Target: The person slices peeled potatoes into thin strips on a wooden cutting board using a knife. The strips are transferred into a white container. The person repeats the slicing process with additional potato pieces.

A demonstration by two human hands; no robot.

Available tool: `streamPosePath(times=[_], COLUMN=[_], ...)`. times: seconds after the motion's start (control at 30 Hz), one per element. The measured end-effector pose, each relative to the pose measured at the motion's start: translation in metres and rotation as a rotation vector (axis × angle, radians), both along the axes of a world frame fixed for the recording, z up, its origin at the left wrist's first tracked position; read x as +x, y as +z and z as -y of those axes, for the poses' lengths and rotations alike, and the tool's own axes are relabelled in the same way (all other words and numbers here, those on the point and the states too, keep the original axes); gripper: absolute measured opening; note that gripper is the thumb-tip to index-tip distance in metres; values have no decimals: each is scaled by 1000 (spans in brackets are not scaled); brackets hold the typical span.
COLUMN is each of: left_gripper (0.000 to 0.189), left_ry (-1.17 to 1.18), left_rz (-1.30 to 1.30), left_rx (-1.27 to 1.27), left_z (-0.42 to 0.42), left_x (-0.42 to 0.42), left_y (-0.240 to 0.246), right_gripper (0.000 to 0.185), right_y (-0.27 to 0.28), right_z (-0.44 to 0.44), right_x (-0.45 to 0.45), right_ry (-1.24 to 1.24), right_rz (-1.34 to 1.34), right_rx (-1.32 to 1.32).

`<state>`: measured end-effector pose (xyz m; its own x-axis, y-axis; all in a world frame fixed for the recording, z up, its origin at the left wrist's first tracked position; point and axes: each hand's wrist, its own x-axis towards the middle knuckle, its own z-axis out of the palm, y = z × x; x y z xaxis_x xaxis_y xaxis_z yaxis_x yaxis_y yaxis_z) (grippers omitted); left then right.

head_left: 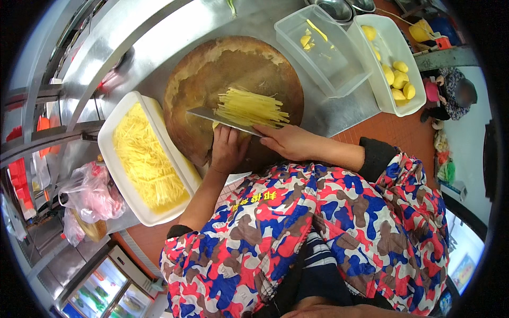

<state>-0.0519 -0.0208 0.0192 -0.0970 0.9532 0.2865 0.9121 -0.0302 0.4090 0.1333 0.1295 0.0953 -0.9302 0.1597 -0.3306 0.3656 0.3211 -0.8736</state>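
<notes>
My right hand (287, 142) grips a cleaver (222, 120), whose blade stands on a round wooden chopping block (191, 83). Against the near side of the blade, my left hand (229, 148) presses down on a piece of peeled potato (215, 125), mostly hidden by the fingers. Beyond the blade lies a pile of thin potato shreds (252, 105). On the left, a white plastic tub (137, 95) is filled with yellow potato shreds (145, 155), which appear to sit in liquid.
A clear plastic box (338, 75) holding potato scraps (305, 41) stands at the upper right. Beside it, a white tub (381, 43) holds several peeled potatoes (400, 79). Plastic bags (93, 194) lie left on the steel table (155, 51). A person (453, 93) is at far right.
</notes>
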Motion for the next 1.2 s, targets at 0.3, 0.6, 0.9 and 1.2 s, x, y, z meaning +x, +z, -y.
streamPosePath(times=[0.3,0.6,0.9,1.2], left_gripper=[53,51,51,51], left_ry=[6,21,6,21], left_rz=[3,7,-16,-10], left_rx=[-27,-5,-11,-44], left_z=[3,5,2,5], left_x=[0,-1,1,2], left_y=[-3,3,2,-1], right_gripper=[39,46,45,37], right_y=[-4,2,-7,-12], right_z=[1,-15,6,4], right_x=[6,6,5,-1], right_ry=[-5,-15,-11,-13], right_rz=[-8,-56,66,73], right_rx=[10,-38,47,27])
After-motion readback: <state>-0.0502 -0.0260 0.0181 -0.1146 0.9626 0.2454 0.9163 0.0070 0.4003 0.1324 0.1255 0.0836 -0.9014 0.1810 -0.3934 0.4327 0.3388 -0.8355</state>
